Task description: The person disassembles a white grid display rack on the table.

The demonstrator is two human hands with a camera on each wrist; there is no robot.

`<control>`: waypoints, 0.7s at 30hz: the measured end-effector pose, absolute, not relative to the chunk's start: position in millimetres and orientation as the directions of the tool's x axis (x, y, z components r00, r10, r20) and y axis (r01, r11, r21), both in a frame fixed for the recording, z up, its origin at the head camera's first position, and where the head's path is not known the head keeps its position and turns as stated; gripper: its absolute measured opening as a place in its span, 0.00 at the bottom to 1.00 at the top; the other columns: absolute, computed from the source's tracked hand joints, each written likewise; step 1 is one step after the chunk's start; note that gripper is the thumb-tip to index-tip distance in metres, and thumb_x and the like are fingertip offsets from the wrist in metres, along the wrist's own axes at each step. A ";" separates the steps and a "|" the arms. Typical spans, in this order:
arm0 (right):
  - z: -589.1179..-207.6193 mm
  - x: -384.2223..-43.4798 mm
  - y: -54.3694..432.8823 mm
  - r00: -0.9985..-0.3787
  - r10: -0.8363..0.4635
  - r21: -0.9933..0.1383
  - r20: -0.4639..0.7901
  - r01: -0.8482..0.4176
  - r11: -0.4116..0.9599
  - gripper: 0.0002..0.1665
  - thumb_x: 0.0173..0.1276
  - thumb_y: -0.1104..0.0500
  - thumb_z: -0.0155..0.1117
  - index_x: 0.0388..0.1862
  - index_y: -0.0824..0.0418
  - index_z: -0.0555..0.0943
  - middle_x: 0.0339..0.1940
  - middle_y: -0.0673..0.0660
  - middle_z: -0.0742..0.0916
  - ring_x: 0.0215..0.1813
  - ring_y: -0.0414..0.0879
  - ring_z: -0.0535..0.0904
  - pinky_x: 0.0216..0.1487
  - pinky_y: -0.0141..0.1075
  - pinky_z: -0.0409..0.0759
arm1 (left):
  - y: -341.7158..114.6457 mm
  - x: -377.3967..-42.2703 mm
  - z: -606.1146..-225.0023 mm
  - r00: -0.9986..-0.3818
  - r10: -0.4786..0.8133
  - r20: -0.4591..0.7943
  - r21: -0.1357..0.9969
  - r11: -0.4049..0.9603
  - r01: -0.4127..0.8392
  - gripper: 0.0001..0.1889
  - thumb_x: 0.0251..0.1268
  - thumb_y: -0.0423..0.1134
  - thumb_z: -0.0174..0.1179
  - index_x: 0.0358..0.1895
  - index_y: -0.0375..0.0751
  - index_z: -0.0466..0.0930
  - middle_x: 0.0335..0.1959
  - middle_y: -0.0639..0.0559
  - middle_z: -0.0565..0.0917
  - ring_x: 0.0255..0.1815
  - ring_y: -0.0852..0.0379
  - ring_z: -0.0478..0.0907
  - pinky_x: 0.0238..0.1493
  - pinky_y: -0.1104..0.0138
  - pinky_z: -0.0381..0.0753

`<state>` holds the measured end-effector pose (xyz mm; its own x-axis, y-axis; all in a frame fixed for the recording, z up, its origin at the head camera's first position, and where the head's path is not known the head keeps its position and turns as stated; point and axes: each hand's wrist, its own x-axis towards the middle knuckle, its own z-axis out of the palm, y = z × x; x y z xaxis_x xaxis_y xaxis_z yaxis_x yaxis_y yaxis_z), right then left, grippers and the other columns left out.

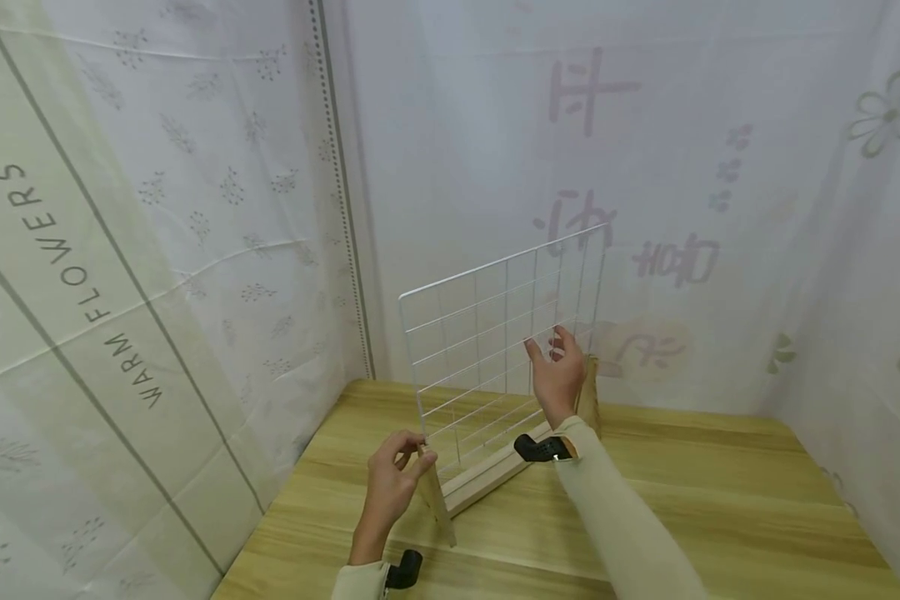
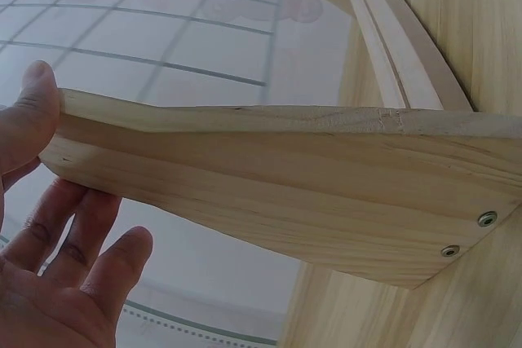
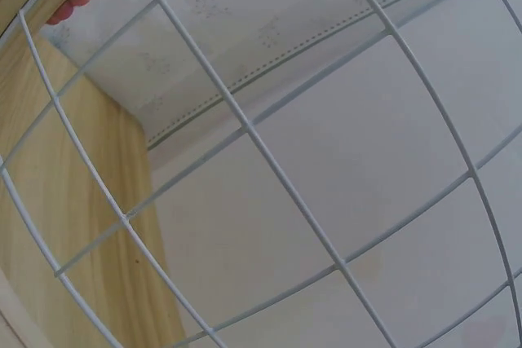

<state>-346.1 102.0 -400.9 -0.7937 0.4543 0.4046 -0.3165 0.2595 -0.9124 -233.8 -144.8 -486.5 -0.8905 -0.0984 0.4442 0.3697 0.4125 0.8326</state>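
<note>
A white wire grid panel (image 1: 480, 333) stands upright and slanted in a wooden stand with two side boards and a base rail (image 1: 495, 477). My left hand (image 1: 393, 479) pinches the upper end of the near side board (image 2: 269, 169), thumb on one face and fingers on the other. Two metal screw heads show near that board's lower end. Farther along, my right hand (image 1: 558, 375) holds the grid's wires around its middle, fingers curled at the mesh. The left wrist view shows a gap between the grid's lower edge and the base rail. My right hand is out of sight in the right wrist view.
The stand rests on a wood-grain table (image 1: 690, 500). Patterned cloth walls rise close behind it, a printed curtain (image 1: 217, 250) on the left and a pale one (image 1: 480, 125) at the back. The far side board (image 1: 591, 392) is partly behind my right hand.
</note>
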 end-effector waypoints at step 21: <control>-349.6 -342.9 102.3 -0.716 0.491 -0.869 0.496 -0.412 0.275 0.32 0.69 0.53 0.70 0.67 0.64 0.74 0.55 0.66 0.81 0.55 0.64 0.77 0.60 0.54 0.76 | -147.3 -231.9 -486.1 -0.906 -0.087 0.414 0.842 0.413 0.346 0.12 0.57 0.36 0.73 0.44 0.47 0.84 0.43 0.50 0.85 0.46 0.54 0.80 0.61 0.47 0.82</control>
